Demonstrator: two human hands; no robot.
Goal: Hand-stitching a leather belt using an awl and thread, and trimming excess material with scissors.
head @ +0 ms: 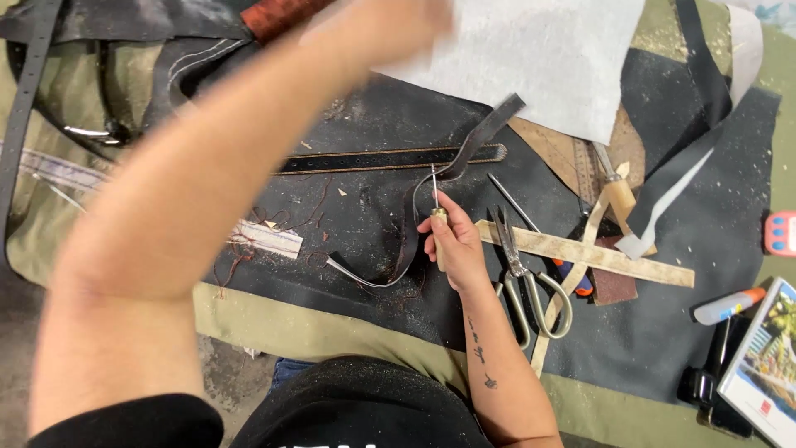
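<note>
My right hand is closed around the wooden handle of an awl, its thin metal point standing upright. The point sits against a looped dark leather strap that curls from the mat up toward a stitched black belt. My left hand reaches far across the top of the view, blurred, touching the edge of a white sheet; whether it grips the sheet is unclear. My left forearm hides much of the left side.
Scissors, a second awl, tan leather strips and a screwdriver lie right of my hand on the black mat. A glue bottle, a booklet and a red object sit at the right edge.
</note>
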